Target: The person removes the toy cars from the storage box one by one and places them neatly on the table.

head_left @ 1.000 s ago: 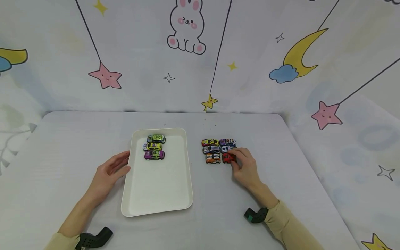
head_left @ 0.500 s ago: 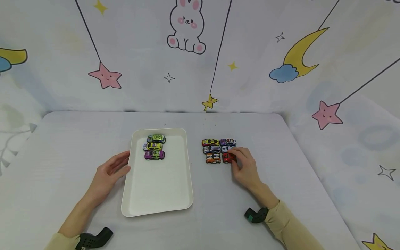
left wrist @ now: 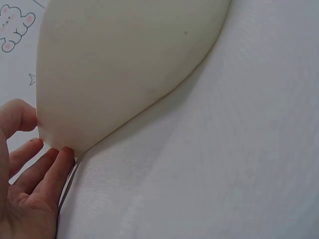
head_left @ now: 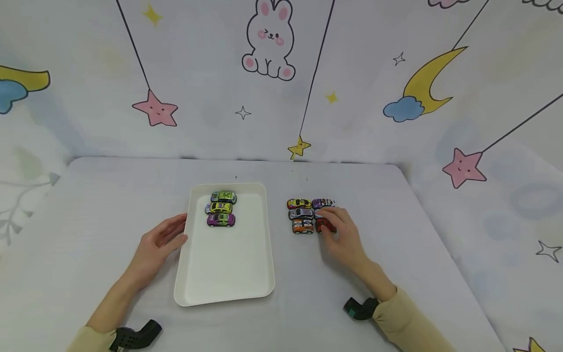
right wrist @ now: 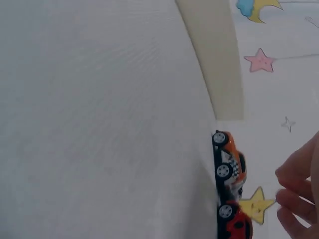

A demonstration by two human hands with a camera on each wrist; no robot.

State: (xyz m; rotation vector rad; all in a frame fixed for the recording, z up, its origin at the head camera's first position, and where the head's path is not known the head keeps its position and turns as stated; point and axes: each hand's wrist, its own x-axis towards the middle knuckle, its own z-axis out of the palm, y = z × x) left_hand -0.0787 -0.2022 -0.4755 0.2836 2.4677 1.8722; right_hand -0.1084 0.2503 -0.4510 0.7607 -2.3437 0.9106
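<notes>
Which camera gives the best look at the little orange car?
The right wrist view: the orange car appears larger there, its side and two wheels plain. The head view shows it small, from above; the left wrist view does not show it.

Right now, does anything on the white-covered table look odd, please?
Nothing obviously spilled or broken. In the white rectangular tray, the yellow toy car sits slightly left of the green toy car behind it, so the row is uneven. Beyond the tray, a dark speck marks the white-covered table, too small to identify.
</notes>
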